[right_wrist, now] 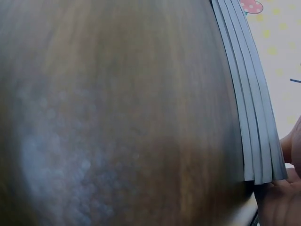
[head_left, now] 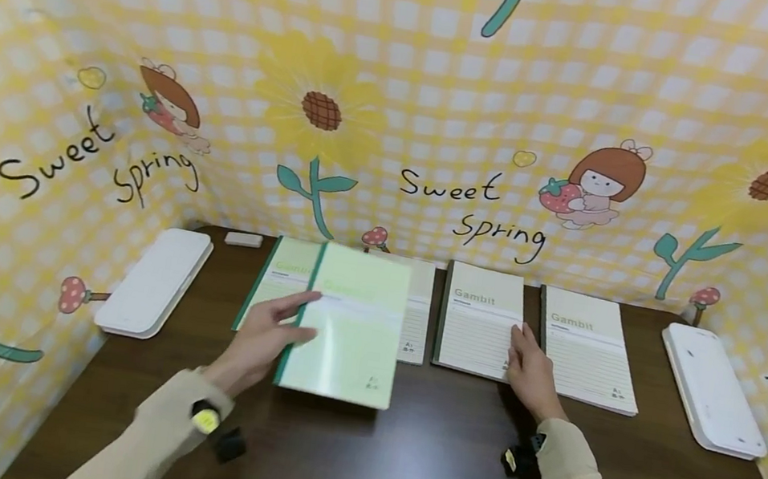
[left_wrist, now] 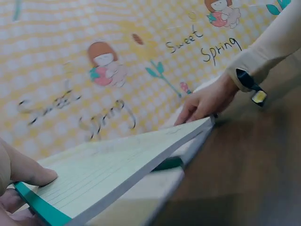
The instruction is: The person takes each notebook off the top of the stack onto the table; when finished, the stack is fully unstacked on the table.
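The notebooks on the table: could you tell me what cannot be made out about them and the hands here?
- Lifted notebook, head view: motion blur smears its cover print.
- Notebook underneath: mostly covered by the lifted one.
- Right hand: its fingertips hide the notebook edge; the right wrist view cuts the hand off.
- Left hand: the left wrist view shows only a thumb.

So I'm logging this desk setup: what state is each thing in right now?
Lifted notebook: closed, raised off the table, held by left hand.
Notebook beneath it: closed, flat.
Middle notebook: closed, flat, right hand resting at its edge.
Right notebook: closed, flat.
White cases: closed.
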A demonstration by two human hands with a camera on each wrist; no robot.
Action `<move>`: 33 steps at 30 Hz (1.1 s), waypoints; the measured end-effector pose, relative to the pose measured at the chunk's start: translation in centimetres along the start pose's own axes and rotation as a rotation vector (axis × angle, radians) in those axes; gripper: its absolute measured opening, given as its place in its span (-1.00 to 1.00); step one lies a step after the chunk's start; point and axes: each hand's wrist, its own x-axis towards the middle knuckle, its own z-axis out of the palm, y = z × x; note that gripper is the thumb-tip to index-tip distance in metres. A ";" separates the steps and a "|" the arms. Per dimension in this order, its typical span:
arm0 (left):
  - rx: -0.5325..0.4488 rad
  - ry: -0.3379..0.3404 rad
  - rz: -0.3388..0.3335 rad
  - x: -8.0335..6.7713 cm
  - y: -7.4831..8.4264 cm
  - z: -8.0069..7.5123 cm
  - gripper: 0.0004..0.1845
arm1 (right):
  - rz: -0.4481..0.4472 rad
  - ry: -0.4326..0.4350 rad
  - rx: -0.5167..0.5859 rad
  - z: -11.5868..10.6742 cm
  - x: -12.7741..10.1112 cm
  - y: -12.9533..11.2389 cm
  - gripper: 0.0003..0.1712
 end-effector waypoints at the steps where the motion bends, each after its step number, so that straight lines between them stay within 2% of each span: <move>1: -0.001 0.007 -0.028 -1.2 -0.5 -1.1 -0.40 | 0.004 -0.002 0.000 -0.1 0.0 0.0 -0.43; 3: 0.002 0.028 -0.080 -3.7 -1.5 -3.0 -0.38 | 0.013 -0.008 0.005 -0.1 0.0 0.1 -0.43; 6: -0.003 0.042 -0.164 -7.1 -3.2 -4.9 -0.36 | 0.022 -0.012 0.004 -0.3 -0.3 0.3 -0.42; 10: 0.002 0.055 -0.231 -10.5 -5.3 -6.6 -0.33 | 0.010 -0.008 -0.003 -0.4 -0.3 0.6 -0.42; 14: -0.004 0.056 -0.262 -12.0 -7.3 -7.9 -0.32 | -0.004 0.004 -0.014 -0.5 -0.2 0.4 -0.43; 20: 0.055 0.086 -0.258 -12.3 -9.2 -9.0 -0.34 | 0.006 -0.014 -0.011 -0.2 0.0 -0.1 -0.43; 22: 0.127 0.098 -0.232 -12.1 -9.5 -8.9 -0.36 | 0.005 -0.005 -0.015 -0.1 0.1 -0.1 -0.43; 23: 0.204 0.099 -0.188 -12.0 -9.7 -8.8 -0.38 | 0.006 -0.001 -0.018 -0.1 0.1 -0.2 -0.43; 27: 0.610 0.158 0.062 -11.8 -10.0 -7.9 -0.44 | 0.011 0.002 -0.025 -0.2 0.0 -0.2 -0.43; 29: 0.746 0.202 0.162 -11.8 -10.1 -7.4 -0.47 | 0.015 -0.002 -0.025 -0.3 0.0 -0.2 -0.43; 33: 0.770 0.226 0.199 -11.9 -10.3 -6.6 -0.50 | 0.023 -0.009 -0.016 -0.3 -0.1 -0.2 -0.43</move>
